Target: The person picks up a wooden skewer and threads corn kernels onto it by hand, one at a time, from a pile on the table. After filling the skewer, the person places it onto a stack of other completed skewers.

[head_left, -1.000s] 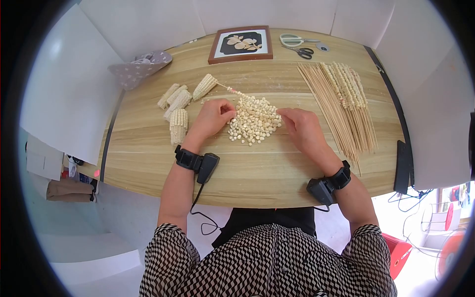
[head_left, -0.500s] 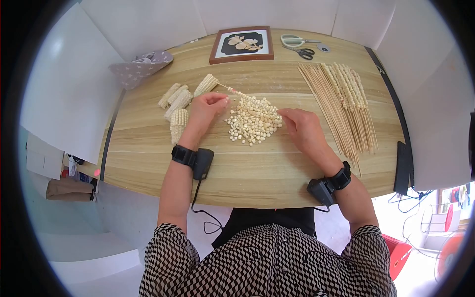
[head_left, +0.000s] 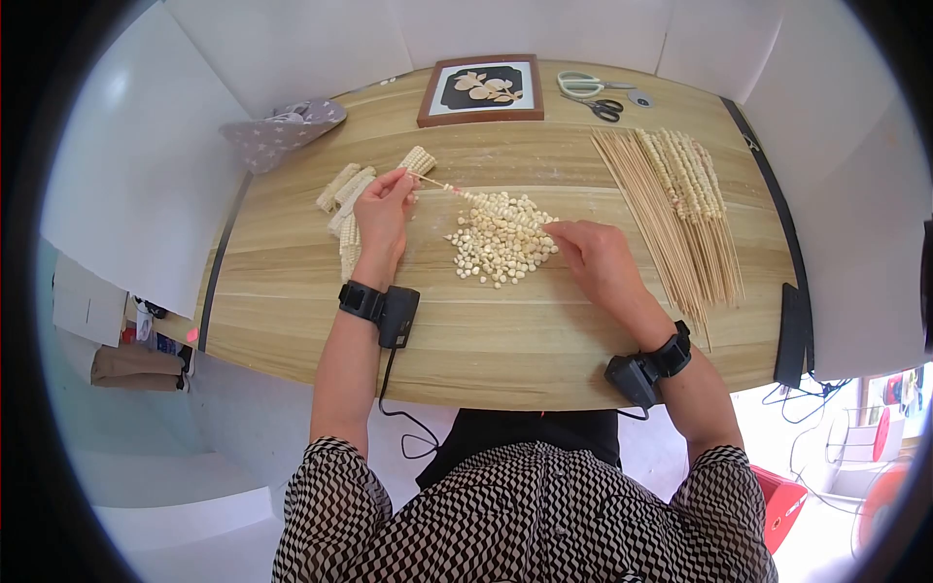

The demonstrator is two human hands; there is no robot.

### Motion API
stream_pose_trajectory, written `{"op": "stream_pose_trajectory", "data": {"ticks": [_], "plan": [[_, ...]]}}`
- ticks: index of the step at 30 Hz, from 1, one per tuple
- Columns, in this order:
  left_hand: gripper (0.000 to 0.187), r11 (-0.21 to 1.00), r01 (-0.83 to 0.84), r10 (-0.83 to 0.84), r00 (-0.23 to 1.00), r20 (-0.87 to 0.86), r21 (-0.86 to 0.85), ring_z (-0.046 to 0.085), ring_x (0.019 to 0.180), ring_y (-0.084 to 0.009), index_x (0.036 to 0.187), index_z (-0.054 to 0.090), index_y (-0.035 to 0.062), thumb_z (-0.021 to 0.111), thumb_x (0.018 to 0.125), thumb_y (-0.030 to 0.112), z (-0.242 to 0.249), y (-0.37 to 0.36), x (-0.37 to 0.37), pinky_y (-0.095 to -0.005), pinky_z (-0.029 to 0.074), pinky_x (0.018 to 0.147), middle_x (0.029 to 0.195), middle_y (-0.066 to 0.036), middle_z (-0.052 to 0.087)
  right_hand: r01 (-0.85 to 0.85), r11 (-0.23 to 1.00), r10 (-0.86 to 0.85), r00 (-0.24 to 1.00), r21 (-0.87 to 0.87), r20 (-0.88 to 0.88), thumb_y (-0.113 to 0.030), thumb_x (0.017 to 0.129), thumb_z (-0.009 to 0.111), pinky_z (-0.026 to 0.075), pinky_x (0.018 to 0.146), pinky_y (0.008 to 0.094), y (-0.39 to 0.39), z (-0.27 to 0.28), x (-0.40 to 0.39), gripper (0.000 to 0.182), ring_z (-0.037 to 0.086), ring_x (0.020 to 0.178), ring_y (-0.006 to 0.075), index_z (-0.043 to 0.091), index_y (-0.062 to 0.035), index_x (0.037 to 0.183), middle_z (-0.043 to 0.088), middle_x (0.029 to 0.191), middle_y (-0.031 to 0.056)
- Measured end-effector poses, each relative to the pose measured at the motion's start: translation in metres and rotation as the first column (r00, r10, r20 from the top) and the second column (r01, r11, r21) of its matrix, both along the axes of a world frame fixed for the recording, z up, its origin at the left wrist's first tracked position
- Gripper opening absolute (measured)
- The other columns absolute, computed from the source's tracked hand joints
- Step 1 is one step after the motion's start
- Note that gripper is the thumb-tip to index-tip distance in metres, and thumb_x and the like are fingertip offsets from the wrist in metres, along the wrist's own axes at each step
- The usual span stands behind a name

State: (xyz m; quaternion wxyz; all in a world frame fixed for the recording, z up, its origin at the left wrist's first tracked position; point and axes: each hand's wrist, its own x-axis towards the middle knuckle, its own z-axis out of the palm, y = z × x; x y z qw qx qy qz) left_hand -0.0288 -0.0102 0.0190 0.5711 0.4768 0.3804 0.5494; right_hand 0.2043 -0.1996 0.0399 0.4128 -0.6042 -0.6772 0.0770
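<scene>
A thin wooden skewer [head_left: 430,181] slants across the middle, strung with pale corn kernels along its lower stretch. My right hand [head_left: 601,257] pinches it near its lower right end. At the upper left tip, my left hand [head_left: 382,216] is closed, thumb and fingers pressed together around the point; a pale kernel shows at these fingers, partly hidden. Beneath the skewer lies a heap of loose corn kernels [head_left: 496,255]. Several corn cobs [head_left: 345,194] lie left of and behind my left hand, one cob [head_left: 419,160] just beyond its fingertips.
Bare skewers [head_left: 649,219] lie in a row at right, beside several kernel-strung skewers [head_left: 685,175]. A framed picture [head_left: 482,89], light-handled scissors [head_left: 580,85] and black scissors [head_left: 606,109] are at the back. A patterned cloth hat [head_left: 282,134] sits at the left edge.
My left hand has moved up and left from beside the kernel heap to the skewer's tip. My right hand keeps its pinch on the skewer, nearly still.
</scene>
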Motion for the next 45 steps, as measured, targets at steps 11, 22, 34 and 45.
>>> {"op": "stream_pose_trajectory", "data": {"ticks": [11, 22, 34, 45], "plan": [[0.016, 0.983, -0.115, 0.129, 0.987, -0.094, 0.143, 0.063, 0.075, -0.0118, 0.100, 0.062, -0.0043, 0.065, 0.085, 0.001, 0.003, -0.004, 0.005, -0.0204, 0.049, 0.066, 0.092, -0.010, 0.067, 0.004, 1.000, -0.004, 1.000, -0.028, 0.008, -0.004, 0.081, 0.059, 0.050, 0.064, 0.0427, 0.000, -0.001, 0.000, 0.019, 0.062, 0.072, 0.0355, 0.067, -0.0057, 0.099, 0.063, 0.077, 0.0174], [0.013, 0.946, -0.184, 0.221, 0.969, -0.114, 0.268, 0.065, 0.078, -0.0126, 0.094, 0.062, -0.0062, 0.065, 0.083, -0.001, 0.005, -0.015, 0.015, -0.0214, 0.052, 0.071, 0.088, -0.009, 0.067, -0.005, 1.000, 0.005, 1.000, -0.012, -0.011, -0.002, 0.081, 0.059, 0.050, 0.065, 0.0428, 0.000, -0.001, -0.002, 0.018, 0.062, 0.071, 0.0365, 0.066, -0.0031, 0.098, 0.063, 0.078, 0.0191], [0.016, 0.991, -0.097, 0.081, 0.981, 0.175, 0.087, 0.064, 0.086, -0.0172, 0.101, 0.056, -0.0054, 0.061, 0.087, 0.000, 0.008, -0.013, 0.016, -0.0255, 0.055, 0.078, 0.099, -0.015, 0.065, -0.005, 1.000, 0.005, 0.999, 0.014, -0.037, -0.002, 0.081, 0.059, 0.049, 0.065, 0.0425, -0.001, 0.000, -0.005, 0.018, 0.061, 0.072, 0.0358, 0.066, -0.0029, 0.098, 0.063, 0.077, 0.0186], [0.020, 0.999, -0.037, 0.031, 0.986, 0.166, 0.035, 0.064, 0.085, -0.0176, 0.107, 0.054, -0.0054, 0.058, 0.090, 0.003, 0.006, -0.012, 0.014, -0.0265, 0.055, 0.076, 0.098, -0.015, 0.064, -0.020, 0.999, 0.021, 1.000, 0.029, -0.012, -0.003, 0.081, 0.059, 0.049, 0.064, 0.0423, -0.002, 0.001, -0.006, 0.018, 0.061, 0.072, 0.0352, 0.066, -0.0036, 0.098, 0.062, 0.076, 0.0170]]}}
